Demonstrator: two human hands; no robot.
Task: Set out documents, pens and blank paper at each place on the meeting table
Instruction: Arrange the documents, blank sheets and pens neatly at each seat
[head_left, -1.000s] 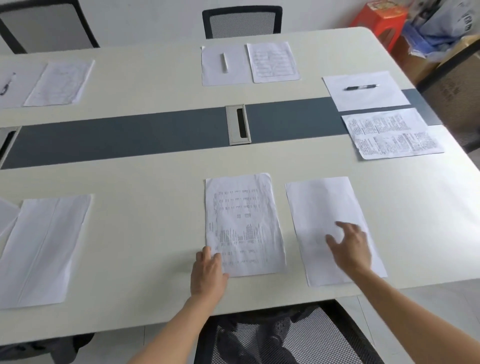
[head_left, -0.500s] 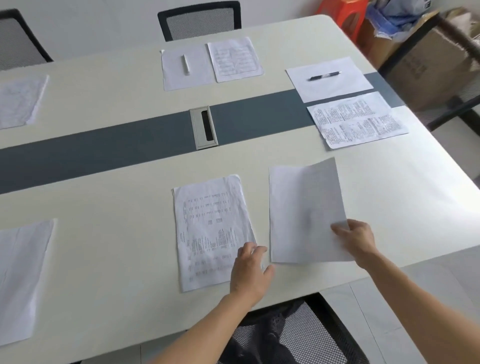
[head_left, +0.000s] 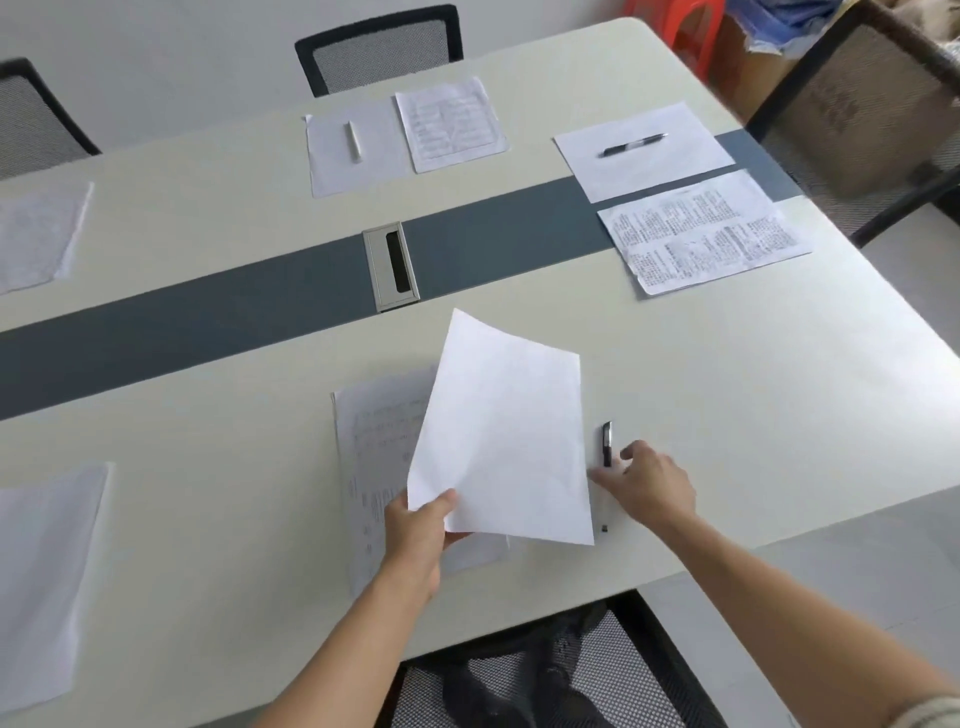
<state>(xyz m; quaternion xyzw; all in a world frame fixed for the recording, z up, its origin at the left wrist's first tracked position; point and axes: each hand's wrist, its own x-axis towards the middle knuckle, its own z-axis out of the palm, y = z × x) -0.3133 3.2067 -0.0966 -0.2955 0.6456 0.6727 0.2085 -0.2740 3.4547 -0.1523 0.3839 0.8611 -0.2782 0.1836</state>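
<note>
My left hand (head_left: 415, 535) pinches the lower left corner of a blank white sheet (head_left: 504, 441) and holds it lifted and tilted over the near table edge. Under and left of it lies a printed document (head_left: 379, 426), flat and partly covered. A black pen (head_left: 607, 441) lies on the table (head_left: 727, 415) just right of the lifted sheet. My right hand (head_left: 649, 483) reaches over the pen's middle with fingers spread, thumb on its right side; the pen still rests on the table.
The far place has a blank sheet with a white pen (head_left: 353, 140) and a document (head_left: 449, 122). At the right end lie a black pen (head_left: 631, 145) on paper and a document (head_left: 701, 234). Sheets (head_left: 41, 571) lie left. A cable box (head_left: 390, 265) and chairs (head_left: 379, 47) surround.
The blank sheet went from flat on the table to lifted, passing from my right hand to my left. A black pen came into sight beneath it, and my right hand moved onto it.
</note>
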